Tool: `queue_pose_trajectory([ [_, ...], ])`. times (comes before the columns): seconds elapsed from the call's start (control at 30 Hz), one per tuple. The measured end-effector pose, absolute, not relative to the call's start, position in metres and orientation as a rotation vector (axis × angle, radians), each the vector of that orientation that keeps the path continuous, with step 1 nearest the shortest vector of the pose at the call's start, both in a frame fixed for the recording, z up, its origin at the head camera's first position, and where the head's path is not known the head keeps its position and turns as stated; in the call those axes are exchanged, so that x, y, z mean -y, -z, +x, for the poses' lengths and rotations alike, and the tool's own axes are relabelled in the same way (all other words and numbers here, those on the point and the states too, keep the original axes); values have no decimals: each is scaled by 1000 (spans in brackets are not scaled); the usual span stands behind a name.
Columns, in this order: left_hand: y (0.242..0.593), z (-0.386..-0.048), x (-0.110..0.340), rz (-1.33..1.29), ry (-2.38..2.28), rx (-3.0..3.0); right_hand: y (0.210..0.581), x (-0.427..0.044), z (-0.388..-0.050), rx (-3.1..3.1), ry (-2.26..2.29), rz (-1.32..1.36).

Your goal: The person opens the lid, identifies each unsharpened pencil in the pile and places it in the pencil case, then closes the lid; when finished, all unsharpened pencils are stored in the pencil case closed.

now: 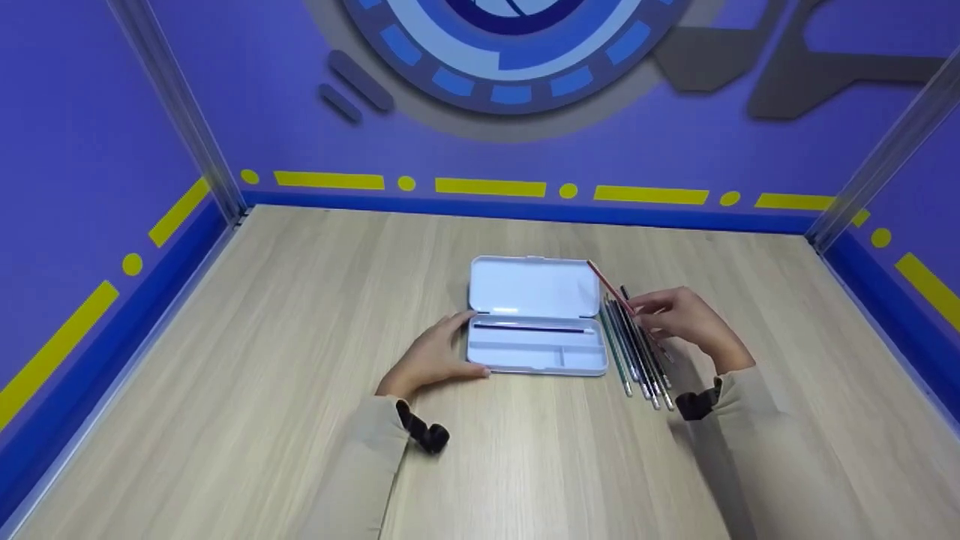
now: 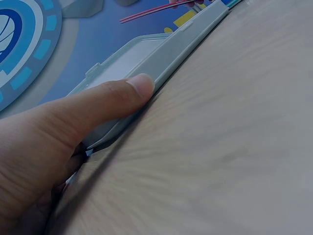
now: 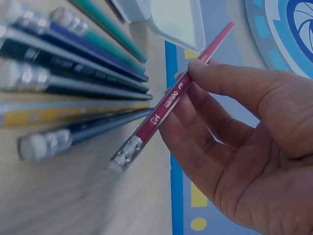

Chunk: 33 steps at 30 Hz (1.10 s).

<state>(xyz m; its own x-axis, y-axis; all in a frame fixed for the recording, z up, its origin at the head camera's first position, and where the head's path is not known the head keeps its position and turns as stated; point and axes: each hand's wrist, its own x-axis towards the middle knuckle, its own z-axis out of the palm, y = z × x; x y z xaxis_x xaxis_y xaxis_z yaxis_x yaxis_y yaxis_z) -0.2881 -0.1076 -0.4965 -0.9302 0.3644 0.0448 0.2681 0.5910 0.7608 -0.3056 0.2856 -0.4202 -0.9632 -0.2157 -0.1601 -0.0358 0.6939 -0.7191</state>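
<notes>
Plainly, the right hand (image 1: 686, 319) pinches a red pencil (image 3: 168, 103) between thumb and fingertips, raised off the table (image 1: 300, 360); its wrist view brings out white lettering, a metal-banded eraser and a yellow pencil (image 3: 73, 111) among the loose pencils (image 1: 643, 356). The left hand (image 1: 431, 356) holds the left end of the open case (image 1: 514, 354) near mid-table; its wrist view shows the thumb against the outer front wall. Only the head view shows one pencil (image 1: 532, 328) in the long rear compartment. Loose pencils lie just beside the case's right edge, leaving little room there; the table extends widely leftward, with a shallower stretch behind the lid (image 1: 532, 289).
</notes>
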Motion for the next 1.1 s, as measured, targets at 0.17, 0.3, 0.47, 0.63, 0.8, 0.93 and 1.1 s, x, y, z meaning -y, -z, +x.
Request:
queue_pose_trajectory([
  [0.17, 497, -288, 107, 524, -1247, -2703, 418, -279, -308, -2680, 1134, -254],
  [0.3, 497, -288, 108, 530, -1247, -2703, 415, -271, -308, -2687, 1127, -281],
  [0.47, 497, -289, 108, 534, -1238, -2706, 413, -262, -311, -2688, 1154, -346],
  [0.63, 497, -289, 108, 541, -1243, -2702, 412, -250, -313, -2691, 1151, -395],
  [0.8, 498, -289, 107, 552, -1248, -2707, 411, -237, -315, -2700, 1122, -410],
  [0.93, 498, -289, 107, 552, -1254, -2707, 409, -227, -316, -2696, 1115, -439],
  [1.1, 497, -288, 108, 539, -1258, -2706, 408, -214, -319, -2683, 1116, -493],
])
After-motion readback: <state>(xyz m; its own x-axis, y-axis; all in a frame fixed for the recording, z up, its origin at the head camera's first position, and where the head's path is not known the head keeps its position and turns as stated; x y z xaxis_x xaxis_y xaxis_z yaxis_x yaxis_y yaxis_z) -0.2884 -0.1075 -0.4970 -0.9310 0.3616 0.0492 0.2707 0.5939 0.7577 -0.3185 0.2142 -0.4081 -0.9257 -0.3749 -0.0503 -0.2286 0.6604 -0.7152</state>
